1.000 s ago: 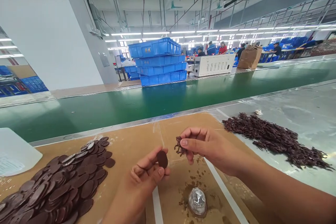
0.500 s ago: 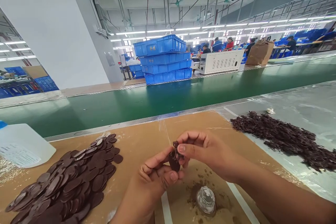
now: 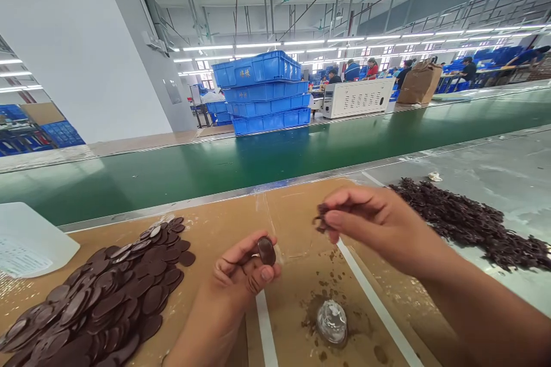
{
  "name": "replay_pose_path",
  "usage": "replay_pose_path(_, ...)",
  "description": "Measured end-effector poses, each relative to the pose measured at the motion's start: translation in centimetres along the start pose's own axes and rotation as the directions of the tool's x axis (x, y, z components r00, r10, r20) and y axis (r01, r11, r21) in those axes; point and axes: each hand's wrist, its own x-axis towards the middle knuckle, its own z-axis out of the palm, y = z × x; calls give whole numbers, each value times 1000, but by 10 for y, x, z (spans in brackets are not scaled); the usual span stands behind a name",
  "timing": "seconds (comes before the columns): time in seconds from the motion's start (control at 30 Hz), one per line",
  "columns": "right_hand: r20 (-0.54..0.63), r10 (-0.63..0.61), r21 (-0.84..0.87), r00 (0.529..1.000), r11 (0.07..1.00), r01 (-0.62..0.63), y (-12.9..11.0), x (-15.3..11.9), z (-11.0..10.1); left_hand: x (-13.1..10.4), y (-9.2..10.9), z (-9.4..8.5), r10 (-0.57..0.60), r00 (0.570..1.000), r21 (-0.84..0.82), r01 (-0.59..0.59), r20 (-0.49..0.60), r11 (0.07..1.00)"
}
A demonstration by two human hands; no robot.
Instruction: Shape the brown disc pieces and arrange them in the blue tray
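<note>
Between the thumb and fingers of my left hand (image 3: pixel 243 272) is a small dark brown oval disc (image 3: pixel 267 250), held up with its flat face showing. My right hand (image 3: pixel 365 221), higher and to the right, pinches a small dark brown branching piece (image 3: pixel 321 219); its exact kind is unclear. The two hands are apart. Left of my left hand lies a heap of similar brown oval discs (image 3: pixel 116 292). Beyond my right hand spreads a long pile of dark, twisted pieces (image 3: pixel 469 223). A small clear round container (image 3: pixel 332 322) stands on the brown board below, amid wet spots.
Brown board (image 3: pixel 224 218) covers the worktop, with white tape strips. A translucent white jug (image 3: pixel 34 241) stands at the left edge. Behind runs a green conveyor belt (image 3: pixel 193 166); past it are stacked blue crates (image 3: pixel 267 92), a white machine (image 3: pixel 359 97), a brown paper bag (image 3: pixel 419 83) and several people.
My hands have separated. My right hand has moved right and up with the branching piece, while my left hand keeps the oval disc, slightly farther left. The view has shifted a little.
</note>
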Motion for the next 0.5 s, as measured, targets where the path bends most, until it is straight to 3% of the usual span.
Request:
replay_pose_path(0.1, 81, 106, -198, 991, 976, -89, 12, 6, -9, 3, -1, -4, 12, 1000, 4, -12, 6, 1000)
replay_pose_path(0.17, 68, 146, -235, 987, 964, -126, 20, 10, -10, 5, -2, -6, 8, 1000, 7, -8, 8, 1000)
replay_pose_path(0.33, 0, 191, -53, 982, 980, -191, 24, 11, -2, 3, -3, -2, -16, 1000, 29, 15, 27, 999)
replay_pose_path(0.5, 128, 149, 199, 980, 965, -173, 11, -1, 17, -3, -5, 4, -56, 998, 14, 55, 38, 998)
